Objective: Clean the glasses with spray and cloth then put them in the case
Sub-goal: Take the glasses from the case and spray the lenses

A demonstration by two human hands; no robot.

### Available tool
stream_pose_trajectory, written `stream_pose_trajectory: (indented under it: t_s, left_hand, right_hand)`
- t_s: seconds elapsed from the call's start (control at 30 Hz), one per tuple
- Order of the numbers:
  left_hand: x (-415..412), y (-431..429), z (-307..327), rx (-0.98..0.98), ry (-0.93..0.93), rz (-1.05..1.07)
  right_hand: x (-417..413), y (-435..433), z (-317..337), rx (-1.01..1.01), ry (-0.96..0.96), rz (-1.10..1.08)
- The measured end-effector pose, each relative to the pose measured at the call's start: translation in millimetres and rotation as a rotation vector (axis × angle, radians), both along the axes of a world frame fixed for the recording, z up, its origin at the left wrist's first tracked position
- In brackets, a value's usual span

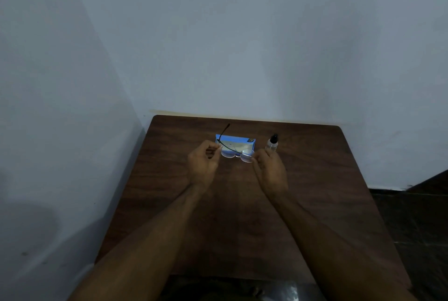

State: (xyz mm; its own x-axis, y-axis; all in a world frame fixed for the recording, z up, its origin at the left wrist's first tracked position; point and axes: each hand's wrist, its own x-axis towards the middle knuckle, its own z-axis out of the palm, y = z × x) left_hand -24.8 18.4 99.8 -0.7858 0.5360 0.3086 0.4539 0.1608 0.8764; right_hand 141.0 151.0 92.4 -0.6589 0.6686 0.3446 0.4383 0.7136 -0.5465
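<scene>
**Glasses held in both hands over the counter**

Dim light, view from above. Dark wood counter pushed into a corner of pale wall.

Glasses: clear round lenses on a thin dark frame, held up off the counter between the two hands, just in front of the case. One temple arm is swung open and sticks up and away, crossing the case's left end.

Left hand: fingers curled, thumb and fingertips pinching the frame at the left lens's outer end, near the hinge.

Right hand: fingers curled in, tips gripping the outer edge of the right lens. The far temple is hidden behind this hand.

Case: blue, lying flat on the counter near the back edge. Pale patch across its top; cannot tell if it is cloth or lining.

Spray bottle: small, clear, black cap, upright, just right of the case and just beyond the right hand's fingertips.
</scene>
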Motion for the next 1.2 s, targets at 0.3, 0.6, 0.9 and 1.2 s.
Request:
stream_pose_trajectory:
  t_s: [0.3, 0.6, 0.9, 1.2]
  left_hand:
    - [-21, 0, 24, 0.051, -0.103, -0.044]
    - [-27, -5, 49, 0.106, -0.336, -0.095]
    - [-27, -11, 78, 0.199, -0.735, -0.343]
    - [-10, -12, 88, 0.216, -0.706, -0.475]
  right_hand:
    - [-11, -11, 24, -0.23, 0.28, -0.158]
    - [-21, -9, 56, -0.49, 0.403, -0.216]
    - [-24, 2, 112, -0.477, 0.342, -0.332]
    - [-14, 25, 129, -0.616, 0.343, -0.444]
